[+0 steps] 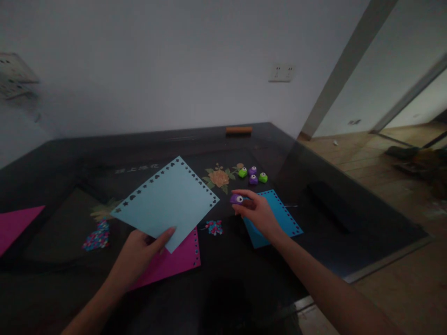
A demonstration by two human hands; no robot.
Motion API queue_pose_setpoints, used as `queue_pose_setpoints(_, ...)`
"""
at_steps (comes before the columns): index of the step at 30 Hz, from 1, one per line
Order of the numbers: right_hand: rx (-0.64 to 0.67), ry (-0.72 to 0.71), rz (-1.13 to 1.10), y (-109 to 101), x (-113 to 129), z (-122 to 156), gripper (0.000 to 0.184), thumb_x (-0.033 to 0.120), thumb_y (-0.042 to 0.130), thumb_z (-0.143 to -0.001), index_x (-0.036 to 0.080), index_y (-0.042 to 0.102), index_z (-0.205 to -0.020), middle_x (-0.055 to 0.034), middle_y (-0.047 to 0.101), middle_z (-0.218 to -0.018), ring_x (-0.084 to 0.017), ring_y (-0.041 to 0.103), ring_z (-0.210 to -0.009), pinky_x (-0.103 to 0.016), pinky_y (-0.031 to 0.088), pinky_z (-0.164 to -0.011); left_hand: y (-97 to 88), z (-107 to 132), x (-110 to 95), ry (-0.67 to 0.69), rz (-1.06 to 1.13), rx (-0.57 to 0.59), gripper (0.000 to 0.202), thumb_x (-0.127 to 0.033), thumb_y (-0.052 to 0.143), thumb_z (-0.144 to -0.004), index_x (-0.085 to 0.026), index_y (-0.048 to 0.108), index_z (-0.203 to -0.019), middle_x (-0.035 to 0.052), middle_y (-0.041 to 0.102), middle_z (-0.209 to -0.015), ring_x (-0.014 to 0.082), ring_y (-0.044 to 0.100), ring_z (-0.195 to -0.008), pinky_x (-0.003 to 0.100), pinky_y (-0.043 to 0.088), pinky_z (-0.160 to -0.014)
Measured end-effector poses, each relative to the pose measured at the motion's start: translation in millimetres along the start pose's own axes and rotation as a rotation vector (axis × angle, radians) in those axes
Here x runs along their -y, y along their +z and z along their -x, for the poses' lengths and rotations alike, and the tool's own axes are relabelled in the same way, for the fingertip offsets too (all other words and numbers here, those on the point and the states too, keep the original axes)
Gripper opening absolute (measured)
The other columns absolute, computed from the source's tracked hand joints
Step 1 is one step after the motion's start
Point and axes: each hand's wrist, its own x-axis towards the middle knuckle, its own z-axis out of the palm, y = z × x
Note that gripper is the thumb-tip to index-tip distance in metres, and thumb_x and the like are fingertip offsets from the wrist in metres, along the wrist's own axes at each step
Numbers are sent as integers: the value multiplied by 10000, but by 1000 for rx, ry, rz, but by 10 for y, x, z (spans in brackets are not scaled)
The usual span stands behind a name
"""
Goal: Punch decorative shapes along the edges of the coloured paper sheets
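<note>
My left hand (138,253) grips the near corner of a light blue paper sheet (167,200) with punched shapes along its edges, holding it just above the dark table (226,284). My right hand (256,211) pinches a small purple paper punch (236,199) between thumb and fingers, close to the light blue sheet's right corner. Under my left hand lies a magenta sheet (174,263) with a punched edge. Beneath my right hand rests a darker blue sheet (284,218), also with punched edges.
Several small green and purple punches (253,174) stand behind my right hand. Two piles of coloured paper bits (213,227) (97,236) lie on the table. Another magenta sheet (14,225) lies far left. An orange bar (238,130) sits at the table's back edge. The table's right edge drops to a wooden floor (391,298).
</note>
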Motion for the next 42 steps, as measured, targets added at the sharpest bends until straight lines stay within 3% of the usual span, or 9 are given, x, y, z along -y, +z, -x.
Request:
queue_pose_setpoints(9, -140, -196, 199, -80, 76, -125, 271, 315, 635, -791, 162, 621, -1014, -71, 678, -976, -177, 633, -874, -307, 504, -730, 89, -15, 113, 92, 14, 30, 398, -577, 572, -685, -190, 666, -709, 96, 748, -796, 320, 676, -829, 426, 524, -825)
queue_pose_setpoints(13, -214, -319, 697, -234, 118, -491, 270, 291, 558, -865, 145, 603, -1089, -98, 669, -1067, -173, 631, -920, -302, 495, -790, 97, -28, 108, 91, 29, 81, 428, -587, 558, -689, -180, 684, -721, 117, 752, -861, 329, 676, -843, 443, 517, -843)
queue_pose_setpoints(17, -227, -306, 895, -284, 85, -950, 246, 245, 562, -872, 128, 616, -1082, -126, 657, -1119, -205, 595, -1043, -320, 437, -905, 115, -21, 104, 112, 44, 90, 406, -576, 557, -705, -192, 688, -708, 97, 760, -838, 325, 684, -830, 438, 532, -816)
queue_pose_setpoints(22, -178, -226, 1140, -187, -25, -1274, 207, 251, 577, -883, 129, 637, -1039, -133, 666, -1046, -243, 615, -998, -388, 455, -897, 145, -35, 151, 168, 51, 41, 390, -542, 569, -710, -187, 711, -789, 87, 763, -887, 323, 687, -869, 411, 547, -799)
queue_pose_setpoints(28, -133, -171, 1345, -180, -146, -1264, 348, 334, 564, -910, 163, 540, -1212, -91, 566, -1212, -215, 601, -1005, -427, 525, -830, 174, -69, 225, 173, 39, 69, 387, -549, 564, -724, -188, 701, -734, 87, 754, -786, 318, 692, -771, 403, 555, -717)
queue_pose_setpoints(31, -123, -200, 1391, -226, -185, -1193, 290, 299, 532, -925, 162, 560, -1179, -94, 603, -1168, -221, 591, -1035, -429, 477, -887, 198, -62, 244, 168, 35, 67, 390, -556, 571, -721, -187, 692, -760, 91, 753, -828, 313, 686, -795, 399, 546, -727)
queue_pose_setpoints(35, -135, -238, 1413, -271, -214, -1143, 238, 232, 480, -928, 168, 586, -1131, -131, 655, -1119, -235, 541, -1116, -382, 366, -948, 218, -55, 235, 147, 22, 117, 410, -590, 548, -716, -194, 655, -699, 74, 728, -699, 284, 672, -674, 370, 530, -655)
queue_pose_setpoints(38, -158, -250, 1412, -303, -239, -1157, 236, 249, 517, -903, 156, 598, -1104, -139, 656, -1127, -250, 524, -1113, -363, 345, -933, 220, -58, 216, 148, -7, 139, 414, -603, 526, -716, -218, 572, -573, 62, 665, -549, 274, 644, -583, 365, 509, -618)
queue_pose_setpoints(42, -194, -258, 1397, -357, -284, -1184, 268, 275, 532, -894, 156, 594, -1126, -143, 639, -1139, -263, 502, -1114, -368, 336, -927, 218, -53, 190, 126, -10, 143, 418, -609, 515, -710, -215, 563, -577, 63, 649, -531, 270, 632, -554, 360, 497, -586)
